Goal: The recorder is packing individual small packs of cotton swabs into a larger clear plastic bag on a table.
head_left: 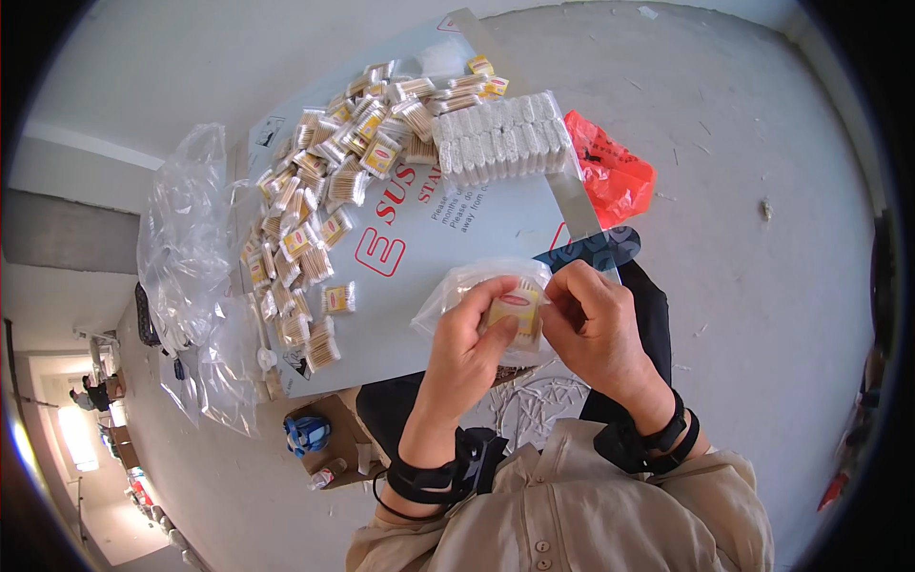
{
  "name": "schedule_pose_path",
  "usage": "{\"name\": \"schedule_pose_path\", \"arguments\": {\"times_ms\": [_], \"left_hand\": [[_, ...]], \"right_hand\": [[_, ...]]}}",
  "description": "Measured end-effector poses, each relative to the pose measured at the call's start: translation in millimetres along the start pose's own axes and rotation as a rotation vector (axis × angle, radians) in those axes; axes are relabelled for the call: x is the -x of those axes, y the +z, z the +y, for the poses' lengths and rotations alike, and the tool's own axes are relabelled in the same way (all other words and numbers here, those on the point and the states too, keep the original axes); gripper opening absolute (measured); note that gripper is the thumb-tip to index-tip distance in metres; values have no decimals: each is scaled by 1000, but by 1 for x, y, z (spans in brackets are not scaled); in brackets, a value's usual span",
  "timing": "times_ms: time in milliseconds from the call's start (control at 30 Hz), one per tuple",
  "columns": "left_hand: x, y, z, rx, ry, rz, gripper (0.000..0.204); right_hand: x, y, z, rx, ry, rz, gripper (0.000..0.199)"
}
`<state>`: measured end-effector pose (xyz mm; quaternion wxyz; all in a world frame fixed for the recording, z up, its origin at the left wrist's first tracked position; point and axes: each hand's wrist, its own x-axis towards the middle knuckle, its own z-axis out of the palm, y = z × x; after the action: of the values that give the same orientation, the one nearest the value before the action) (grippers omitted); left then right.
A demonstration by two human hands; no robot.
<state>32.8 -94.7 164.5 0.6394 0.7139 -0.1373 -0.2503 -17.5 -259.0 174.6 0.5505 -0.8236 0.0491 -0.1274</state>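
Observation:
A small clear pack of cotton swabs (518, 307) with a yellow label is held up near the table's front edge. My left hand (462, 348) grips it, thumb across its front and index finger at its top. At the pack's right edge, the thumb and fingers of my right hand (600, 329) are pinched together; the exact bit they grip is hidden. Behind and below the pack, touching my left fingers, lies a crumpled clear plastic bag (437, 303). A heap of similar swab packs (343, 157) covers the table's left and far side.
The grey-blue printed board (381, 329) forms the tabletop. A block of stacked white-tipped packs (500, 140) sits at its far right, beside a red plastic bag (610, 172). Large clear plastic sheeting (186, 257) hangs at the left. Below stands an open cardboard box (348, 439); loose swabs (538, 405) lie between my legs.

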Motion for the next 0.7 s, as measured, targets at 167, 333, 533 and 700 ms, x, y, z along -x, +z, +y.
{"name": "schedule_pose_path", "arguments": {"times_ms": [167,333,533,700], "left_hand": [[-11,4,-22,-362,177,-106,42],[-16,13,-3,-918,72,-135,52],[0,5,13,-1140,189,-55,55],[32,-67,33,-458,192,295,25]], "right_hand": [[-3,1,1,-71,49,-4,13],[-3,6,4,-121,94,20,12],[-5,9,6,-105,116,23,11],[-7,1,8,-156,175,25,11]]}}
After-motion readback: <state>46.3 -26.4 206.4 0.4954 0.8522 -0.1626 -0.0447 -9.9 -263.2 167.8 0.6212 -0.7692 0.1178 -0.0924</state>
